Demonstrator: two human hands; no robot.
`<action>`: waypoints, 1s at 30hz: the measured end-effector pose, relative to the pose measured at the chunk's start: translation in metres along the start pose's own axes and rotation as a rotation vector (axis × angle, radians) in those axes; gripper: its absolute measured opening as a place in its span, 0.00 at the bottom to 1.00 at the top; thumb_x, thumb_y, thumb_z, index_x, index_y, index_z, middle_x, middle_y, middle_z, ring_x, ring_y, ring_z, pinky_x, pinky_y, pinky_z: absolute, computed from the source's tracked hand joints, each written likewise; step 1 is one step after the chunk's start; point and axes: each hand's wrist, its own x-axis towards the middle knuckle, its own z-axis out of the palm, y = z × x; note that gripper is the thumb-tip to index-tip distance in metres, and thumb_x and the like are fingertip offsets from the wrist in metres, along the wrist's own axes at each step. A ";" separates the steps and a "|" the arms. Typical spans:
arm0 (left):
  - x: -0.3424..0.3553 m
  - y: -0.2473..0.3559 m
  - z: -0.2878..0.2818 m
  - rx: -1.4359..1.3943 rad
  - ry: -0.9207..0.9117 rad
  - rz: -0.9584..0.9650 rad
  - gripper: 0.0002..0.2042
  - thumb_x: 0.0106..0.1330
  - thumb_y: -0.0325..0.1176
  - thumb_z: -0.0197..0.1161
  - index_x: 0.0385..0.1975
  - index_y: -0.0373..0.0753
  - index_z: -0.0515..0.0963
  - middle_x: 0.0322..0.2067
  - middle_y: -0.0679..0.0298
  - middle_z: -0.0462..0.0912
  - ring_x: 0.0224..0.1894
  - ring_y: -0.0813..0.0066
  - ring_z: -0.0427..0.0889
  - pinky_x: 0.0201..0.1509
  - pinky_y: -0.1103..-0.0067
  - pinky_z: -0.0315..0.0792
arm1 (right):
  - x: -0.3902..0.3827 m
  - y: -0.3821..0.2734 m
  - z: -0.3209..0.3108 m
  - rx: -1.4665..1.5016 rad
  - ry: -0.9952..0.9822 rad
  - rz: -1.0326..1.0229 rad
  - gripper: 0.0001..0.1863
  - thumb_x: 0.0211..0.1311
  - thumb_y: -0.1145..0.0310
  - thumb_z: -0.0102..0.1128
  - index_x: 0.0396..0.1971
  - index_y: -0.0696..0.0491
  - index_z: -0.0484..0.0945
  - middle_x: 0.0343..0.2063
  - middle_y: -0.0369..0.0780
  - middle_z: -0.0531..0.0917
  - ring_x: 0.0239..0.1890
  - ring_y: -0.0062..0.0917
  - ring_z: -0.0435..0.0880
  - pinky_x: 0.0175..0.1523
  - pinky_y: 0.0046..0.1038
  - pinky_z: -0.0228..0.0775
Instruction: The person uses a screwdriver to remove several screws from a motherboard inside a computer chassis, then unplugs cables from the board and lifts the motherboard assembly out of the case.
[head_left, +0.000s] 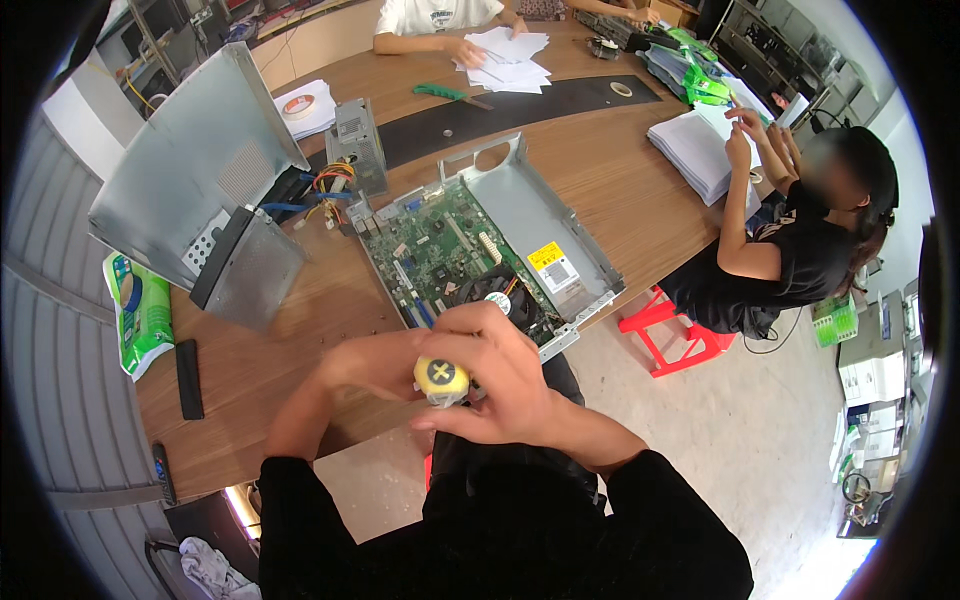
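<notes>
Head view: right hand (512,385) gripping yellow screwdriver (440,376), near side of chassis (510,200); left hand (380,362) alongside, grip unclear. Risk: unseen tip, badly seated, may slip, scratching circuit board (428,248).

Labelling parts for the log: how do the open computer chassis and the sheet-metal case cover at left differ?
Pose: the computer chassis lies flat, open side up; the case cover stands upright.
Contents: the chassis carries a green motherboard; the cover's large panel is bare metal.
Marking: the chassis has a yellow-and-white label; none shows on the cover.
Shared: both are grey sheet metal.
</notes>
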 end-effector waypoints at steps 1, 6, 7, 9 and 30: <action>-0.001 -0.003 0.001 -0.018 0.002 -0.028 0.20 0.59 0.31 0.73 0.52 0.40 0.80 0.48 0.55 0.83 0.53 0.57 0.83 0.55 0.67 0.77 | 0.003 -0.006 -0.004 -0.024 -0.045 0.033 0.37 0.52 0.54 0.80 0.57 0.59 0.77 0.42 0.46 0.80 0.42 0.39 0.82 0.45 0.35 0.76; -0.023 -0.015 0.006 -0.072 0.239 0.093 0.22 0.61 0.34 0.73 0.56 0.41 0.79 0.53 0.56 0.82 0.58 0.60 0.81 0.60 0.67 0.75 | 0.018 -0.007 -0.025 0.096 -0.300 0.099 0.28 0.54 0.65 0.77 0.54 0.59 0.80 0.41 0.47 0.82 0.41 0.41 0.84 0.46 0.36 0.79; -0.030 -0.015 0.010 -0.049 0.279 0.007 0.23 0.62 0.35 0.74 0.57 0.41 0.79 0.55 0.57 0.82 0.59 0.61 0.80 0.61 0.68 0.74 | 0.020 -0.002 -0.029 0.107 -0.327 0.050 0.27 0.55 0.65 0.75 0.54 0.59 0.80 0.44 0.47 0.83 0.43 0.42 0.85 0.47 0.37 0.79; -0.034 -0.016 0.021 -0.012 0.321 -0.114 0.24 0.63 0.35 0.74 0.59 0.40 0.78 0.57 0.58 0.81 0.61 0.63 0.79 0.64 0.68 0.73 | 0.026 0.009 -0.034 0.172 -0.426 0.001 0.25 0.59 0.66 0.72 0.55 0.60 0.79 0.48 0.49 0.83 0.47 0.44 0.85 0.50 0.40 0.80; -0.015 0.050 0.072 0.377 0.923 -0.076 0.28 0.55 0.39 0.79 0.55 0.38 0.79 0.48 0.53 0.84 0.51 0.54 0.84 0.54 0.66 0.77 | 0.062 0.037 -0.046 0.121 -0.690 -0.440 0.28 0.47 0.77 0.67 0.54 0.59 0.83 0.49 0.52 0.82 0.41 0.38 0.85 0.40 0.30 0.77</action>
